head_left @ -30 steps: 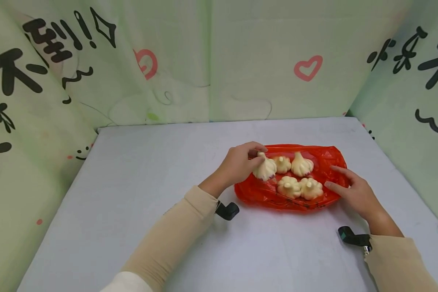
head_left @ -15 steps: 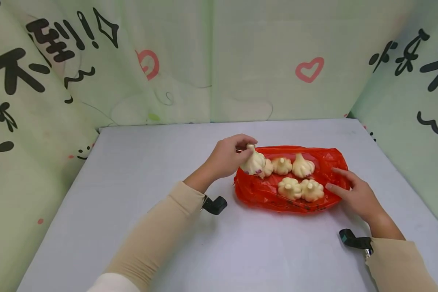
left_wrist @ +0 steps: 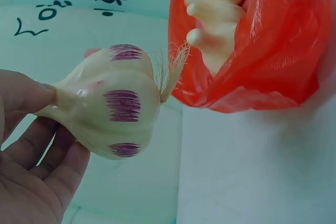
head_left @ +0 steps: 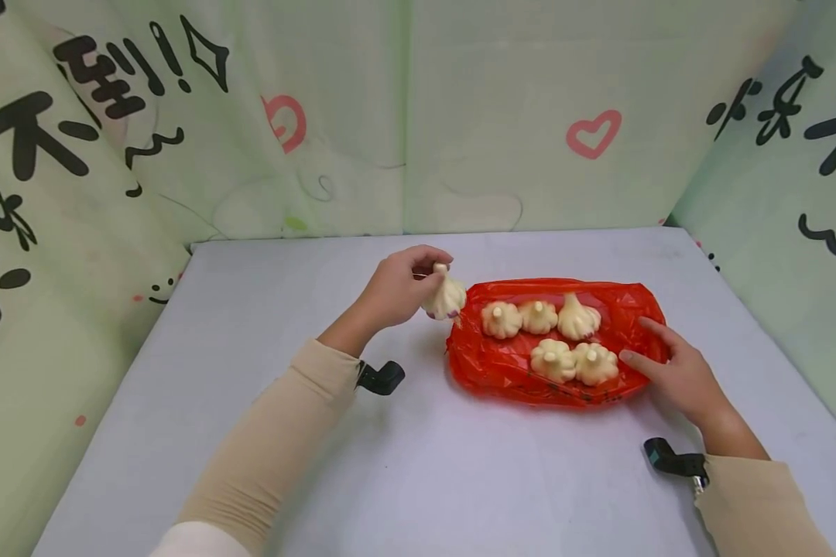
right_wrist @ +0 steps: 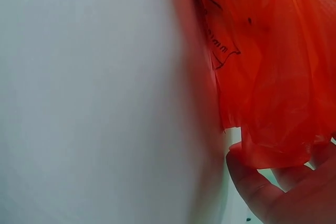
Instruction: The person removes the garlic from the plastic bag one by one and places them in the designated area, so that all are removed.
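Note:
My left hand (head_left: 395,288) pinches a garlic bulb (head_left: 449,297) by its stem, just off the left end of a red plastic bag (head_left: 489,367). In the left wrist view the held bulb (left_wrist: 123,103) shows purple streaks and a tuft of dry roots. Several pale garlic bulbs (head_left: 552,358) lie inside the opened bag in two rows, three at the back. On the right, my right hand (head_left: 691,379) holds the bag's end, thumb and fingers over its edge. The right wrist view shows fingertips at the crumpled red plastic (right_wrist: 275,103).
Bag and hands are over a white-covered table (head_left: 390,480). A pale green printed curtain (head_left: 488,116) rises behind the table and along both sides. Black wrist-camera mounts (head_left: 383,377) stick out from both sleeves.
My left hand has moved left with its garlic bulb, from over the bag to beside it, uncovering another bulb at the back left. The right hand has stayed at the bag's end.

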`<state>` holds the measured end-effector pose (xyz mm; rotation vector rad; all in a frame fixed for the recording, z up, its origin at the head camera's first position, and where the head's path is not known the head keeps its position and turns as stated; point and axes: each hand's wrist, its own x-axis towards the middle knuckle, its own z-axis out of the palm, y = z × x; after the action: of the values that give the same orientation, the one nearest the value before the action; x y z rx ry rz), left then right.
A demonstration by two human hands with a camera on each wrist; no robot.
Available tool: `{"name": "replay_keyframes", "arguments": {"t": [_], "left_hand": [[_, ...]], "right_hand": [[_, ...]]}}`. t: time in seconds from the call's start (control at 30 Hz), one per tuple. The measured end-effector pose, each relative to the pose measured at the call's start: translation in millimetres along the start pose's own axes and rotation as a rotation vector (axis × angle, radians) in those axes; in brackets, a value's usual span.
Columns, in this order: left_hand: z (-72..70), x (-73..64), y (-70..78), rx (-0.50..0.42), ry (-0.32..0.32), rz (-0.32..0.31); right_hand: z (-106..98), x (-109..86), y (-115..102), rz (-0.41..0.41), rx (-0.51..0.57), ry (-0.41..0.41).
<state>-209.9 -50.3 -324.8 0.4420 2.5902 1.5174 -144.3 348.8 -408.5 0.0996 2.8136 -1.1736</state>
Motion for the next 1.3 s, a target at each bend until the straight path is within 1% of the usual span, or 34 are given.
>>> {"name": "replay_keyframes", "arguments": {"t": [0.2, 0.43, 0.6, 0.87, 1.07, 1.3], "left_hand": [[-7.7, 4.0, -15.4, 0.025, 0.011, -0.025], [-14.2, 10.0, -35.8, 0.036, 0.003, -0.064], [-17.3, 13.9, -48.2, 0.052, -0.004, -0.107], [-21.2, 18.2, -67.0, 0.052, -0.018, -0.140], [-19.8, 20.4, -76.8, 0.041, -0.036, -0.165], [-16.9, 24.0, -82.9, 0.042, -0.042, -0.182]], "right_hand": [[4.2, 2.6, -4.0, -0.006, 0.015, 0.010], [7.4, 3.2, -5.2, -0.006, 0.023, 0.008], [7.2, 2.9, -5.1, -0.007, 0.018, 0.011], [7.1, 2.2, -4.7, -0.002, 0.015, 0.011], [6.1, 2.1, -3.0, 0.002, 0.009, 0.007], [5.7, 2.6, -2.3, -0.003, 0.011, 0.005]]}}
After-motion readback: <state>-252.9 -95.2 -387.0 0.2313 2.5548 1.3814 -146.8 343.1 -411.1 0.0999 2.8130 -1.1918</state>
